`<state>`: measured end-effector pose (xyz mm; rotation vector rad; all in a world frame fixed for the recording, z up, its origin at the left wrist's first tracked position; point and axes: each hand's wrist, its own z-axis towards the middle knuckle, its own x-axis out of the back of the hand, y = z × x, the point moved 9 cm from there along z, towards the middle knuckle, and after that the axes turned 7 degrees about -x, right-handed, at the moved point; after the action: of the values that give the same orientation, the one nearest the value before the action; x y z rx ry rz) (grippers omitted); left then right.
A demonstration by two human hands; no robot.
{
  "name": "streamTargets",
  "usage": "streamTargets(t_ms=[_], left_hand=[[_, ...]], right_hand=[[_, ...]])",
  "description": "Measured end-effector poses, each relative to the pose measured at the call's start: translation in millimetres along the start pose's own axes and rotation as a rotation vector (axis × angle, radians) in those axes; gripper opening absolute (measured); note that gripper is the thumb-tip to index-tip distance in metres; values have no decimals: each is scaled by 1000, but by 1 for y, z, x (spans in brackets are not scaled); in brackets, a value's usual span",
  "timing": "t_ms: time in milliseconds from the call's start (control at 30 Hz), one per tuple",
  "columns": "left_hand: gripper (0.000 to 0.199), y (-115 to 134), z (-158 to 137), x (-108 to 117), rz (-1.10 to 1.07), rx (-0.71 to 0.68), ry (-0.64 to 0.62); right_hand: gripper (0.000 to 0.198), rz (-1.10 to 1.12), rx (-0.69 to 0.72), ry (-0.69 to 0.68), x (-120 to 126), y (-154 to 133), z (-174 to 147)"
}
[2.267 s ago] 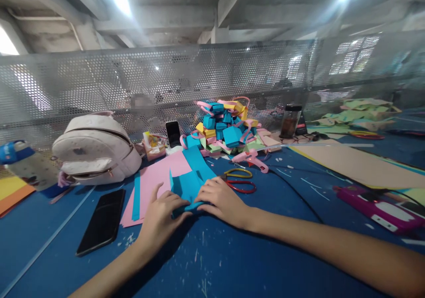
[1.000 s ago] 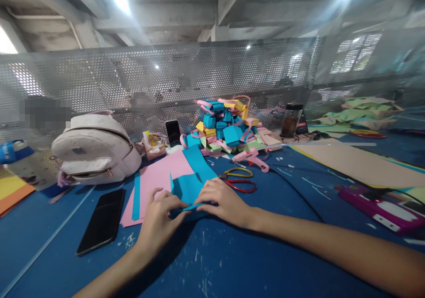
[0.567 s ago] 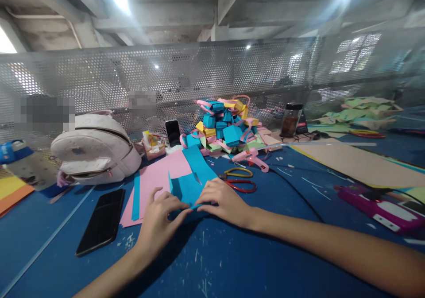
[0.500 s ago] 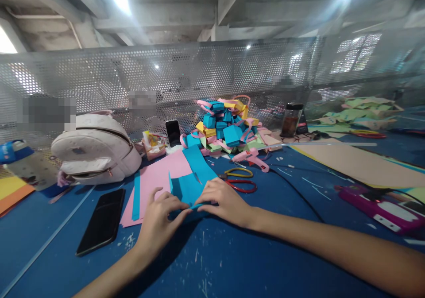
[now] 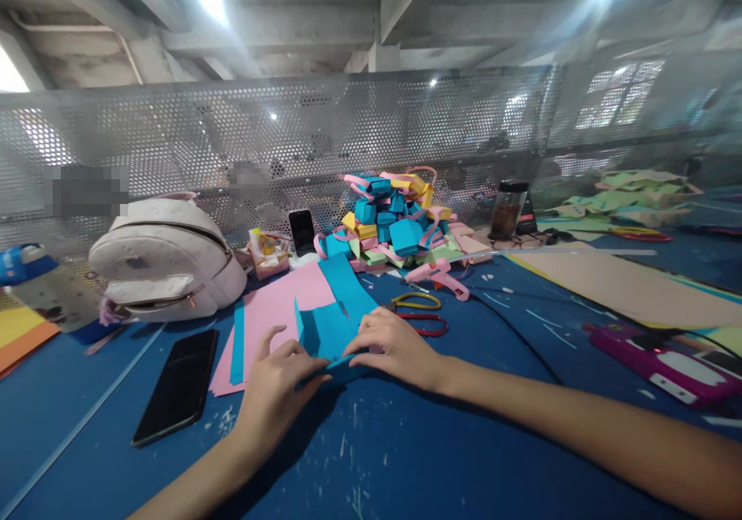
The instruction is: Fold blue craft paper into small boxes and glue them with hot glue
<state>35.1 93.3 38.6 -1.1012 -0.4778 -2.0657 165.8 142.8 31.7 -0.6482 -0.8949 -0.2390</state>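
Note:
A piece of blue paper (image 5: 329,333) with a raised fold on its left side lies between my hands. My left hand (image 5: 284,377) pinches its near left edge between thumb and fingers. On the near right edge, my right hand (image 5: 399,350) grips the same paper, thumb below and fingers above. Under and behind it are pink sheets (image 5: 272,304) and a flat blue strip (image 5: 348,280). Scissors (image 5: 420,323) with one yellow and one red handle lie just beyond my right hand, their blades partly hidden.
A pink glue gun (image 5: 437,274) trails a black cord. Behind it rises a pile of coloured paper boxes (image 5: 399,219). A black phone (image 5: 177,387) and a white backpack (image 5: 168,261) are at left. A magenta power strip (image 5: 661,365) and large paper sheets (image 5: 614,280) lie at right.
My fingertips have parted slightly along the near edge of the blue paper, the right hand shifting a little to the right. More of that edge now shows between them.

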Motion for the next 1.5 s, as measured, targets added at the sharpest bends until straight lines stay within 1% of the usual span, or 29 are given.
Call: streamTargets(t_ms=[100, 267, 367, 533, 700, 867, 967, 1067, 1167, 1333, 1500], left_hand=[[10, -3, -4, -3, -12, -20, -12], [13, -12, -9, -13, -20, -36, -73], [11, -15, -11, -15, 7, -38, -91], [13, -10, -9, -14, 31, -71, -93], [17, -5, -6, -15, 50, -91, -141], [17, -4, -5, -15, 24, -46, -178], [19, -2, -3, -13, -31, -7, -188], [25, 1, -2, -10, -50, 7, -205], [24, 2, 0, -8, -62, 16, -205], [23, 6, 2, -8, -35, 9, -184], [27, 17, 8, -9, -16, -33, -136]], right_hand=[[13, -17, 13, -18, 1, 4, 0], [19, -52, 49, -79, 0, 7, -1], [20, -68, 67, -95, -1, 7, -1], [22, -92, 113, -102, -3, 3, -3], [24, -111, 139, -129, -6, 1, -4], [21, -93, 141, -149, -6, -2, -4], [20, -91, 142, -124, -5, -8, -4], [19, -85, 134, -55, -2, -12, -5], [19, -62, 119, -6, -1, -13, -5], [13, -19, 101, 2, -2, -13, -4], [8, 9, 86, -17, -5, -18, -2]])
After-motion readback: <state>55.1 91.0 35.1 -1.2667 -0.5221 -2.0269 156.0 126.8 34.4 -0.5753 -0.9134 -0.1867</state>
